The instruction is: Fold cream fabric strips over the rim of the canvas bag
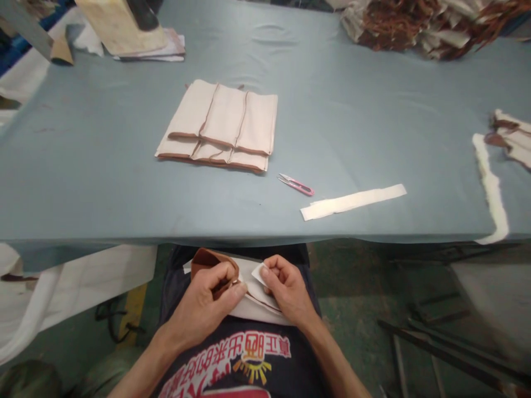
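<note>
L hand pinched brown flap of cream fabric pc on lap; R hand, thumb to fingers, pinched sm. white pc over it. On tbl lay white strip, pink snips, stacked cream pcs w/ brown trim; tangled bundle far R.

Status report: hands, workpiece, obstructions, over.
Left hand pinching brown-edged cream fabric. Right hand holding small white piece. No visible obstruction; pink snips apart on table.
</note>
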`<state>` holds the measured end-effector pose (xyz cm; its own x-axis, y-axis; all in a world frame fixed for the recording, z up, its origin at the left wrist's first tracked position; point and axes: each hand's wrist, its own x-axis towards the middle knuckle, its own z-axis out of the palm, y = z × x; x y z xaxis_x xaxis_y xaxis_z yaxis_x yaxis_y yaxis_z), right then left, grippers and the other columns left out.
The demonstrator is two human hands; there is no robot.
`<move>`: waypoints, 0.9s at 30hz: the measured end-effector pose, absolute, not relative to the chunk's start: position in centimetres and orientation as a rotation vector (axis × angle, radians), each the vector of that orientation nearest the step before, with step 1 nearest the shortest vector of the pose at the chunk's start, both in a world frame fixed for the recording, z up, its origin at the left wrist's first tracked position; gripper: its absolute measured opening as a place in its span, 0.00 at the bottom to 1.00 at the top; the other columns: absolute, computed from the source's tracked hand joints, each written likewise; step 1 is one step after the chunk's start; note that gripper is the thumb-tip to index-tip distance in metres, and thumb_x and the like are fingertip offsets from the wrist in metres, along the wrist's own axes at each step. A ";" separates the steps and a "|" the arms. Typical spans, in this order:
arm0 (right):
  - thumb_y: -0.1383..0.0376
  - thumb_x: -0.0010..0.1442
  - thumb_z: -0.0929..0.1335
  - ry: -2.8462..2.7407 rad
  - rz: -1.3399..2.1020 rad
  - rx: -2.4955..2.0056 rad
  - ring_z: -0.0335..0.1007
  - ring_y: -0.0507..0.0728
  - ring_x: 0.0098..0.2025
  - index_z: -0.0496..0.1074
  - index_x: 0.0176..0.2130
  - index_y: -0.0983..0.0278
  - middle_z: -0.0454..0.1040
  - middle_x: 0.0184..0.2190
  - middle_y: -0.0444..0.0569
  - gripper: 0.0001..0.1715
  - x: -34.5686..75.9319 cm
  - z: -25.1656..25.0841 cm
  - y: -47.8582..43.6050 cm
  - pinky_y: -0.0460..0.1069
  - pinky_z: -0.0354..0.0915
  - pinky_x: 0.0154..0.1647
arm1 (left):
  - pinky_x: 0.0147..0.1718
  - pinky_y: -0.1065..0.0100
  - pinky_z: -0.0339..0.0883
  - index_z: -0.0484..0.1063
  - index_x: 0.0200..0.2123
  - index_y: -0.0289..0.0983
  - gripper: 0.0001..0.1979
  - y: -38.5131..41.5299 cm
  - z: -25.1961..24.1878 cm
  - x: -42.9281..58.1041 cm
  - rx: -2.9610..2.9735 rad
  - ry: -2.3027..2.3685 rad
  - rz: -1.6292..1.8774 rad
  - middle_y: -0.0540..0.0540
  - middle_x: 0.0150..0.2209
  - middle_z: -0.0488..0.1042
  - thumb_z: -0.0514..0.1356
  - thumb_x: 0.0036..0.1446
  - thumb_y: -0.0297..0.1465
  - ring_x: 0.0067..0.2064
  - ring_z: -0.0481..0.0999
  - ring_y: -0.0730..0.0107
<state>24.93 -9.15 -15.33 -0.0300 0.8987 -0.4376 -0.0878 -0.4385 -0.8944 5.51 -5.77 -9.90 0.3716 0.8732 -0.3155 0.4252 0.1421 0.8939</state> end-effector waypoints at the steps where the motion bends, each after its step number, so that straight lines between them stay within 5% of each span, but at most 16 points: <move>1: 0.47 0.62 0.72 -0.884 1.582 -1.457 0.58 0.48 0.22 0.71 0.34 0.64 0.67 0.20 0.38 0.23 25.0 -15.4 -9.2 0.44 0.53 0.25 | 0.26 0.71 0.52 0.56 0.23 0.40 0.18 -5.7 -9.7 5.4 1.506 1.257 0.461 0.55 0.24 0.56 0.57 0.62 0.39 0.26 0.56 0.73; 9: 0.45 0.59 0.73 -0.835 1.639 -1.457 0.54 0.48 0.20 0.70 0.32 0.63 0.66 0.18 0.37 0.25 24.4 -15.8 -9.6 0.43 0.50 0.22 | 0.25 0.69 0.54 0.66 0.23 0.39 0.21 -5.7 -7.8 4.2 1.710 1.434 0.248 0.52 0.21 0.69 0.54 0.65 0.44 0.23 0.66 0.70; 15: 0.45 0.58 0.73 -0.804 1.651 -1.488 0.52 0.48 0.19 0.69 0.31 0.62 0.62 0.17 0.36 0.24 22.8 -16.0 -10.7 0.43 0.49 0.21 | 0.29 0.69 0.59 0.74 0.28 0.40 0.19 -7.0 -8.1 2.7 1.686 1.582 0.233 0.48 0.27 0.79 0.55 0.64 0.45 0.28 0.75 0.65; 27: 0.51 0.62 0.73 -0.934 1.393 -1.543 0.58 0.51 0.28 0.73 0.32 0.63 0.68 0.25 0.40 0.19 24.6 -13.6 -9.0 0.45 0.56 0.29 | 0.29 0.71 0.61 0.73 0.26 0.35 0.24 -6.1 -7.7 4.4 1.387 1.281 0.567 0.50 0.25 0.70 0.52 0.68 0.45 0.28 0.67 0.70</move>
